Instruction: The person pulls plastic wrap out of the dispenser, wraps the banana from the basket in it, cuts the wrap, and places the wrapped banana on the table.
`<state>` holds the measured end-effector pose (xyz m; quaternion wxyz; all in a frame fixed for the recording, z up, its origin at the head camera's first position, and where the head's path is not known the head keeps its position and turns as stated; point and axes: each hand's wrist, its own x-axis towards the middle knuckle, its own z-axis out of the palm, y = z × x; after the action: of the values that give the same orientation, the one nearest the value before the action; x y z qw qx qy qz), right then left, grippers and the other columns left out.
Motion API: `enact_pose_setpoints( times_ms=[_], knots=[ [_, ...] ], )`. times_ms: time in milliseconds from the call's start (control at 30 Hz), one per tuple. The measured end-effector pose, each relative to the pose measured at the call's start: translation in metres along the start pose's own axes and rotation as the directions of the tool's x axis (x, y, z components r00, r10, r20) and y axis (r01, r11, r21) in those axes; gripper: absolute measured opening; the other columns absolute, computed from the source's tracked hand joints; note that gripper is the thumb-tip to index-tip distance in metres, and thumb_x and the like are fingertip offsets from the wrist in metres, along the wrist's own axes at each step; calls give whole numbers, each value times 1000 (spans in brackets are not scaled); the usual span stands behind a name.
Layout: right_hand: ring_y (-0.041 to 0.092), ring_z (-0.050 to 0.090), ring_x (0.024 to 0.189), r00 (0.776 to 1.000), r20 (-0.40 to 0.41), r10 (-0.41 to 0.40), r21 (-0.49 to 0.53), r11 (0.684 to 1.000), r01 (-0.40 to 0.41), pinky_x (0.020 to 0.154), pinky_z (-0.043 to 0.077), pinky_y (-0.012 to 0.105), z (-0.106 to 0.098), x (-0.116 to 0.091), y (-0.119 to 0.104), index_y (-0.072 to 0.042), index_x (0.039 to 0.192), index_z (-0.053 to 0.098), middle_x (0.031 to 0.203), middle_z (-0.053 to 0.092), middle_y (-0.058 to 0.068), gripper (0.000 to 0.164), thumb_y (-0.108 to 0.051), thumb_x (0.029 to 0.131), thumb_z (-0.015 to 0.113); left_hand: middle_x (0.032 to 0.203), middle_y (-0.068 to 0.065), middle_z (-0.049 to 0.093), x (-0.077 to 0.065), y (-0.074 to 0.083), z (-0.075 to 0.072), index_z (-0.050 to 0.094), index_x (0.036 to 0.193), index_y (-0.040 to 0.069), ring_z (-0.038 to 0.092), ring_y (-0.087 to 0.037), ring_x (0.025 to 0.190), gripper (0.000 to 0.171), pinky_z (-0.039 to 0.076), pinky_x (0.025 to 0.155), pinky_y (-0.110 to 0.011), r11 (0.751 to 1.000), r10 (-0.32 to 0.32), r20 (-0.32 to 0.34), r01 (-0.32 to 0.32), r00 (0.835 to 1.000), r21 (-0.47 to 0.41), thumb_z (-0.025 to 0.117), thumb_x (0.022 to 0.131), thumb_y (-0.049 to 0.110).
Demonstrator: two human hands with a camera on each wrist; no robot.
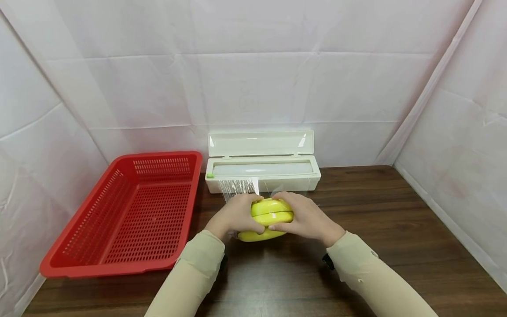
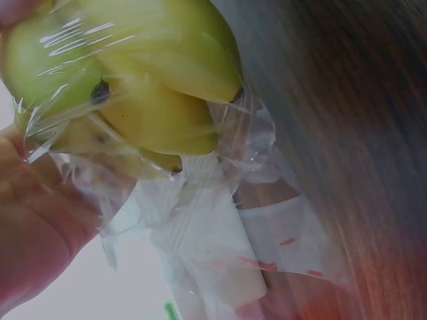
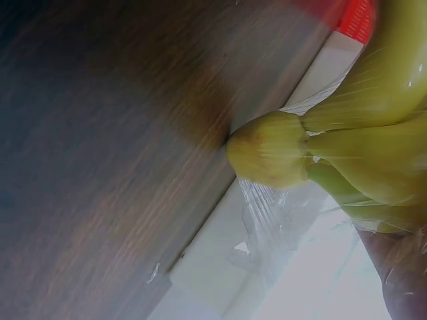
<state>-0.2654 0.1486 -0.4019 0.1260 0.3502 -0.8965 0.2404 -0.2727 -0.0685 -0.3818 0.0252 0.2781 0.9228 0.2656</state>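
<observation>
Bananas [image 1: 273, 217] — a yellow bunch in clear film [image 1: 236, 186] — are held between left hand [image 1: 237, 214] and right hand [image 1: 308, 215], curled fingers gripping opposite sides, over a dark wooden table [image 1: 356, 207]. Just behind, film runs to an open white dispenser [image 1: 211, 186]; a red basket [image 1: 193, 202] stands to the left.

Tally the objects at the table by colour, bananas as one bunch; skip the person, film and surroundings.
Red: 1, basket
White: 1, film dispenser
Yellow: 1, banana bunch
Total: 3
</observation>
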Motion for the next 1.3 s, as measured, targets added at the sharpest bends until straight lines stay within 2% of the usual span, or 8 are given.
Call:
enact_pose_setpoints(
  times_ms=[300,467,667,833,1000,1133,1233,1300],
  knots=[
    [5,48,74,1000,-1,10,4,1000,-10,66,42,24,-1,2,-2,-26,115,56,89,55,-16,60,-68,72,64,82,3,60,-2,2,-3,63,112,13,52,-13,68,59,45,61,-25,993,-56,55,61,997,-98,76,55,19],
    [5,48,70,1000,-2,27,12,1000,-27,63,42,23,0,3,-1,-27,113,56,85,54,-16,59,-68,72,65,79,3,59,-2,2,-3,63,107,15,51,-12,66,53,45,59,-25,993,-52,70,59,996,-107,74,56,22],
    [5,48,68,999,-2,39,20,999,-39,60,42,23,2,5,0,-26,112,58,82,54,-15,58,-67,72,65,76,0,57,-3,0,0,62,95,15,50,-12,66,40,44,58,-26,992,-36,57,42,998,-117,73,57,21],
    [6,50,66,996,29,85,57,995,-87,59,44,24,0,9,-1,-29,110,58,79,55,-14,57,-69,70,66,100,-6,52,-6,1,1,63,113,7,49,-16,81,59,44,69,-27,991,-59,37,63,998,-119,74,58,23],
    [7,52,65,988,80,133,88,986,-140,59,45,26,-3,13,-1,-32,109,56,77,56,-13,55,-68,69,67,111,-8,49,-8,0,2,49,135,6,49,-17,88,80,44,76,-29,987,-93,44,98,995,-129,74,60,24],
    [9,53,64,979,118,168,128,975,-183,59,46,27,-5,17,0,-33,109,56,77,57,-10,55,-66,68,70,114,-6,53,-11,1,3,38,144,11,49,-17,88,89,43,77,-32,996,-72,-7,71,997,-62,72,63,28],
    [11,54,66,973,138,185,149,967,-205,61,46,28,-8,20,1,-33,111,56,79,58,-9,55,-66,68,70,121,-5,54,-15,4,6,36,145,15,51,-18,95,88,44,82,-36,998,-14,-81,19,997,59,69,66,33],
    [12,55,69,971,149,188,161,964,-212,62,47,29,-9,22,2,-33,111,56,81,59,-8,55,-65,69,70,127,-6,52,-17,7,9,34,144,14,52,-20,104,90,44,88,-40,988,37,-134,-16,990,155,69,65,37]
  ],
)
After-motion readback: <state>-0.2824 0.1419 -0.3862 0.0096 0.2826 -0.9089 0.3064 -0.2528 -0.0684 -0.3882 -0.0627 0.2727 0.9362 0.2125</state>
